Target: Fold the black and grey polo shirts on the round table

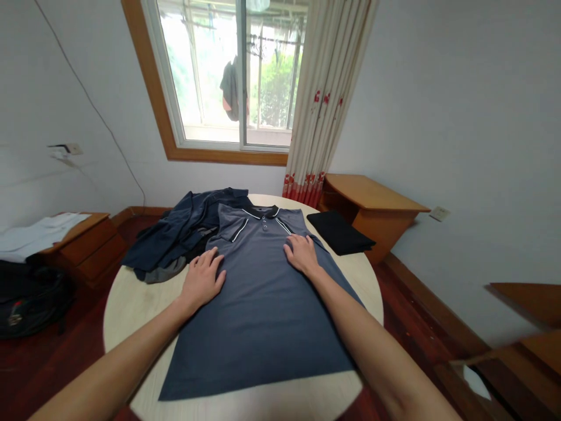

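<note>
Left grip spread over left edge of grey shirt; right grip loosely spread on right side. Shirt flat between and under both, collar beyond. Dark clothes beyond left grip, folded black cloth beyond right, bench beneath.

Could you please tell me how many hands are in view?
2: the left hand at the left edge of the grey polo shirt, and the right hand on its upper right part. None seems hidden.
</note>
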`<state>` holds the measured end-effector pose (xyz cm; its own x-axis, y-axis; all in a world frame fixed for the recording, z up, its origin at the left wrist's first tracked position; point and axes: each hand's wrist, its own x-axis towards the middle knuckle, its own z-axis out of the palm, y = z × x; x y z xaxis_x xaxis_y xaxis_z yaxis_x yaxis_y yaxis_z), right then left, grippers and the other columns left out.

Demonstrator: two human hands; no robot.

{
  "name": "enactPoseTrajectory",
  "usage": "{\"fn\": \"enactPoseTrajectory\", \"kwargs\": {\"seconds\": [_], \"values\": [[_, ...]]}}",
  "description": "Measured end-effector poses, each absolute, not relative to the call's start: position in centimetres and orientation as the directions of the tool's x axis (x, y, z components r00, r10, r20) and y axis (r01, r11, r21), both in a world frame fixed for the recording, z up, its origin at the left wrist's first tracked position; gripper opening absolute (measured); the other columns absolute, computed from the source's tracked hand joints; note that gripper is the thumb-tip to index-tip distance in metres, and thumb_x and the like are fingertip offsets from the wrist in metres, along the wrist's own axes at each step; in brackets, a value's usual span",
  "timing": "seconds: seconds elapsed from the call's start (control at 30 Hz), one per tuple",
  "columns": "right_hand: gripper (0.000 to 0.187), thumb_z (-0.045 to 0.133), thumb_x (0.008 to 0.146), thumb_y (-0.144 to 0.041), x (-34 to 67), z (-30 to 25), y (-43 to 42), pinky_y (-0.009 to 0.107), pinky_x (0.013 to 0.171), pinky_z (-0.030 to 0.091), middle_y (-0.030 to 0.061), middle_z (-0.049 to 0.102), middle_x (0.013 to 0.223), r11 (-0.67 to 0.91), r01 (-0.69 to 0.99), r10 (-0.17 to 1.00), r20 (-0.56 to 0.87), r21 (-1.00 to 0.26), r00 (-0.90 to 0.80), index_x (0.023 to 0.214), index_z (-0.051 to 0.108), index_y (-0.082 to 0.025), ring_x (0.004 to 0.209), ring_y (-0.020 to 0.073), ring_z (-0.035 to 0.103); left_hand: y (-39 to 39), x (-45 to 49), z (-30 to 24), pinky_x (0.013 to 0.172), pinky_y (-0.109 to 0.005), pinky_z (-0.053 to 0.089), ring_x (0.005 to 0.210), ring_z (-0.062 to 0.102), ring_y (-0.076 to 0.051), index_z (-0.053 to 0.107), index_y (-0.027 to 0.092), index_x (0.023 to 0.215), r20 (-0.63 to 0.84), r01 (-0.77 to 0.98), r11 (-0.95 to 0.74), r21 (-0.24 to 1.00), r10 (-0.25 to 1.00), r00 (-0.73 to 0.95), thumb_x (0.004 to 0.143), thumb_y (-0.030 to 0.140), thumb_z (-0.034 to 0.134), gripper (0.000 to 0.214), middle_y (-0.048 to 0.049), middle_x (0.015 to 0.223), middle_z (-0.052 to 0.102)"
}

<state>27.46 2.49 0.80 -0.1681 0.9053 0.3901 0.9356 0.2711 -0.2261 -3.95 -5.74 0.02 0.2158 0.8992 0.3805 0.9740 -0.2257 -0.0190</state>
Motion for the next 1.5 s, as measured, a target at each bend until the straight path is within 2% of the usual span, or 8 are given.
{"fn": "enactPoseTrajectory", "kwargs": {"seconds": [0.23,0.43,0.6,0.73,0.9,1.13,1.4,1.5], "values": [[0.038,0.055,0.093,-0.033,24.5,2.7,-0.6,0.040,0.111,0.034,0.0110,0.064,0.133,0.260,0.871,0.925,0.366,-0.416,-0.102,0.127,0.062,-0.017,0.125,0.0242,0.056,-8.6,-6.4,0.0,0.098,-0.040,0.046,0.119,0.058,-0.032,0.040,0.007,0.148,0.271,0.977,0.012,0.213,0.960,-0.071,0.092,0.046,0.046,0.069,-0.0203,0.131,0.059],[0.032,0.060,0.090,-0.028,24.0,1.8,-2.0,0.037,0.109,0.037,0.0084,0.067,0.127,0.340,0.807,0.913,0.374,-0.484,-0.160,0.121,0.066,-0.019,0.120,0.0223,0.059,-9.9,-6.9,0.6,0.078,-0.034,0.048,0.087,0.066,-0.027,0.038,0.011,0.149,0.075,0.892,0.028,0.451,0.995,-0.070,0.082,0.038,0.053,0.074,-0.0088,0.096,0.068],[0.029,0.061,0.091,-0.029,24.9,1.5,-2.5,0.036,0.104,0.042,0.0086,0.069,0.122,0.359,0.764,0.916,0.359,-0.537,-0.178,0.117,0.069,-0.018,0.115,0.0223,0.061,-11.8,-7.3,1.0,0.064,-0.031,0.042,0.072,0.062,-0.025,0.067,0.017,0.097,-0.052,0.808,0.023,0.588,0.999,0.010,0.072,0.048,0.058,0.041,-0.0029,0.071,0.063],[0.027,0.062,0.090,-0.029,24.5,1.8,-2.8,0.036,0.103,0.043,0.0083,0.070,0.119,0.396,0.724,0.910,0.348,-0.565,-0.226,0.114,0.070,-0.019,0.112,0.0215,0.063,-12.7,-7.3,3.0,0.053,-0.026,0.035,0.055,0.049,-0.016,0.046,0.022,0.064,-0.237,0.632,0.095,0.769,0.961,0.144,0.063,0.061,0.064,0.043,0.0045,0.054,0.047],[0.026,0.063,0.090,-0.029,23.9,2.0,-3.3,0.036,0.103,0.044,0.0084,0.071,0.117,0.434,0.680,0.898,0.343,-0.591,-0.274,0.113,0.071,-0.019,0.111,0.0213,0.063,-12.8,-6.1,6.6,0.050,-0.023,0.030,0.053,0.041,-0.011,0.043,0.023,0.072,-0.309,0.494,0.209,0.844,0.943,0.128,0.062,0.068,0.066,0.052,0.0082,0.058,0.038],[0.022,0.063,0.089,-0.026,24.1,1.8,-3.1,0.034,0.099,0.048,0.0086,0.073,0.112,0.451,0.566,0.892,0.362,-0.690,-0.270,0.107,0.073,-0.018,0.106,0.0203,0.066,-10.8,1.7,6.8,0.051,-0.022,0.028,0.055,0.036,-0.009,0.050,0.021,0.089,-0.098,0.284,0.003,0.959,0.941,0.324,0.068,0.047,0.071,0.040,0.0095,0.062,0.039],[0.028,0.057,0.093,-0.033,23.9,1.6,-3.3,0.030,0.075,0.052,0.0053,0.074,0.090,0.391,0.428,0.904,0.251,-0.815,-0.347,0.110,0.072,-0.016,0.078,0.0174,0.067,-10.3,6.0,5.1,0.055,-0.028,0.049,0.064,0.068,-0.018,0.056,0.018,0.118,-0.495,0.433,0.251,0.866,0.555,0.669,0.072,0.042,0.074,0.056,-0.0047,0.091,0.071],[0.032,0.060,0.092,-0.033,23.6,1.9,-3.8,0.029,0.074,0.050,0.0049,0.073,0.089,0.377,0.472,0.900,0.196,-0.797,-0.389,0.117,0.070,-0.016,0.075,0.0167,0.065,-6.4,4.2,6.7,0.055,-0.028,0.049,0.064,0.069,-0.019,0.064,0.014,0.110,-0.448,0.517,0.112,0.849,0.671,0.591,0.080,0.041,0.065,0.040,-0.0085,0.090,0.074]]}}
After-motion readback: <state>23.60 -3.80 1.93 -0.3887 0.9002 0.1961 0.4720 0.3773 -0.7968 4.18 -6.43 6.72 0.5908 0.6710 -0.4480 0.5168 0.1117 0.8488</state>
